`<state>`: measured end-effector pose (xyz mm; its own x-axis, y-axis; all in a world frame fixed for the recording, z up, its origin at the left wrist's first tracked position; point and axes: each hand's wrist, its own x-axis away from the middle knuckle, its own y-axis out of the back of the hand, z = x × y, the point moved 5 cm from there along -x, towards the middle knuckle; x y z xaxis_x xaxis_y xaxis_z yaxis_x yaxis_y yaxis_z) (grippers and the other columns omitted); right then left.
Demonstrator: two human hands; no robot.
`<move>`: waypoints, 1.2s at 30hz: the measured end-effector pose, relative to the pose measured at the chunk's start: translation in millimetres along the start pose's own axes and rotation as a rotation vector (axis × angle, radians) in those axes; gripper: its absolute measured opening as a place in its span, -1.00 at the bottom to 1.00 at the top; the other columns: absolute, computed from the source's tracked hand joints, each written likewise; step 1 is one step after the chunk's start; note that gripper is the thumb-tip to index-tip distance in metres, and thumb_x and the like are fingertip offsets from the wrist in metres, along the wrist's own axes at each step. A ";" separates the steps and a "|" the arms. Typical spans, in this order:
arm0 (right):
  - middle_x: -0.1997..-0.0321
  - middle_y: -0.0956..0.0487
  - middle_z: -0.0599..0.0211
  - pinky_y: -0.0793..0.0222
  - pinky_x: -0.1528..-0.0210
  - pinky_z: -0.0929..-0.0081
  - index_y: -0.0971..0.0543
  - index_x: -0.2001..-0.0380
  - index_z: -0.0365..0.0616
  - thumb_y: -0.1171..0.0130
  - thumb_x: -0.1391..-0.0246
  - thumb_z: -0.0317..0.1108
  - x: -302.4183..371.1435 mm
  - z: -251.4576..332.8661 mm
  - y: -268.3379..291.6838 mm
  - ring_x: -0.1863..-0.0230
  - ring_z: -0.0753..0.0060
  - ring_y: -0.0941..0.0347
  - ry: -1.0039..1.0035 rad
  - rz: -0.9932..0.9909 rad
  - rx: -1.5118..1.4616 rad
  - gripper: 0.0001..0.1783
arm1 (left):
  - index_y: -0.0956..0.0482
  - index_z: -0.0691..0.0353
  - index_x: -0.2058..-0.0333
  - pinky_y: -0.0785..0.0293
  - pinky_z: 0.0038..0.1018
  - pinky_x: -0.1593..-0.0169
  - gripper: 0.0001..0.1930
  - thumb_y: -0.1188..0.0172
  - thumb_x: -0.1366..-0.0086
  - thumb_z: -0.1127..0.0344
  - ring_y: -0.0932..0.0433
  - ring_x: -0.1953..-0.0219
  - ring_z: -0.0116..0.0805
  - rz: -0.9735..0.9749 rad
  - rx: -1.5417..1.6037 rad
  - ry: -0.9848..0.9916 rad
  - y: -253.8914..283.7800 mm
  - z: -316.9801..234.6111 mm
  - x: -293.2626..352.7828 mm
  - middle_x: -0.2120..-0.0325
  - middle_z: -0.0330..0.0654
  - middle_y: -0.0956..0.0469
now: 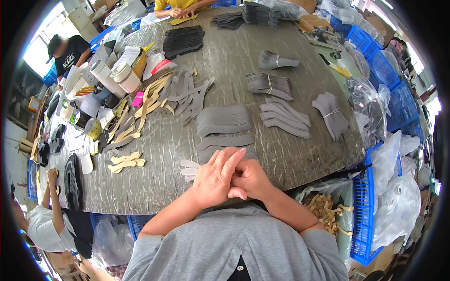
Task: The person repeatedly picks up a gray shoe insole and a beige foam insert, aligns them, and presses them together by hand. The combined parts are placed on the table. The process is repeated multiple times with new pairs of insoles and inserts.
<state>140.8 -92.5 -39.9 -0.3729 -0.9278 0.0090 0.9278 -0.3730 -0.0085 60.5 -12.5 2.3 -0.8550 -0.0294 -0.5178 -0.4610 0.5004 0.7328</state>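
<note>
In front of my chest, my two hands meet over the near edge of the table. My left hand (215, 175) has its fingers stretched out and lies partly across my right hand (254, 180). The right fingers are curled in against the left hand; whatever may be inside them is hidden. Just beyond lie grey curved strips with small holes (226, 142), and behind these a neat fanned row of similar grey pieces (224, 120). Small pale grey pieces (188, 164) stick out beside my left hand.
Banded grey bundles (269, 85) and loose grey strips (285, 117) lie to the right. Tan and grey strips (150, 103), jars (125, 77) and tape (93, 128) crowd the left. Blue crates (363, 215) flank the table (300, 164). Other people work around it.
</note>
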 end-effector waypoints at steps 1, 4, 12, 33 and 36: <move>0.47 -0.62 0.27 -0.39 0.38 0.53 -0.60 0.33 -0.28 -0.22 -0.01 -0.43 0.0 0.6 -0.3 0.45 0.62 -0.46 0.001 0.012 -0.019 -0.84 | -0.18 0.28 -0.24 -0.55 -0.28 0.22 0.04 -0.01 0.03 -0.46 -0.47 0.12 -0.01 0.017 0.013 0.004 0.2 -0.3 2.0 -0.04 0.03 -0.35; 0.46 -0.63 0.36 -0.38 0.37 0.56 -0.61 0.35 -0.28 -0.24 -0.03 -0.41 -0.3 -0.8 -0.5 0.43 0.66 -0.45 -0.097 0.007 -0.050 -0.85 | -0.18 0.29 -0.24 -0.55 -0.26 0.22 0.04 0.01 0.00 -0.48 -0.47 0.12 0.01 0.006 0.043 -0.001 -1.2 -1.3 3.7 -0.06 0.05 -0.34; 0.39 -0.65 0.35 -0.40 0.31 0.59 -0.63 0.31 -0.27 -0.24 -0.07 -0.42 1.1 -11.2 -2.8 0.36 0.66 -0.48 -0.180 -0.007 -0.089 -0.86 | -0.19 0.31 -0.23 -0.55 -0.24 0.19 0.05 0.02 -0.01 -0.50 -0.46 0.08 0.06 0.005 0.133 -0.012 1.7 2.0 3.0 -0.13 0.11 -0.30; 0.46 -0.58 0.48 -0.37 0.36 0.59 -0.61 0.41 -0.22 -0.24 -0.03 -0.48 8.0 -28.3 -5.7 0.39 0.65 -0.45 -0.183 -0.015 -0.356 -0.95 | -0.16 0.35 -0.24 -0.47 -0.18 0.03 0.08 0.11 -0.06 -0.56 -0.46 0.03 0.15 0.088 0.267 -0.045 -9.0 -2.6 5.7 -0.11 0.18 -0.33; 0.47 -0.54 0.47 -0.32 0.40 0.59 -0.58 0.43 -0.20 -0.20 -0.07 -0.48 8.2 -28.6 -9.5 0.44 0.65 -0.40 -0.239 -0.039 -0.444 -0.97 | -0.18 0.38 -0.23 -0.41 -0.19 -0.07 0.03 0.12 -0.15 -0.53 -0.43 -0.05 0.04 0.090 0.461 0.047 -5.9 4.8 4.3 -0.14 0.14 -0.33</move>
<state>128.6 -96.7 -68.4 -0.3464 -0.9053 0.2457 0.7997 -0.4219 -0.4272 60.6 -11.5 -6.4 -0.9015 -0.0021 -0.4328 -0.2400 0.8345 0.4960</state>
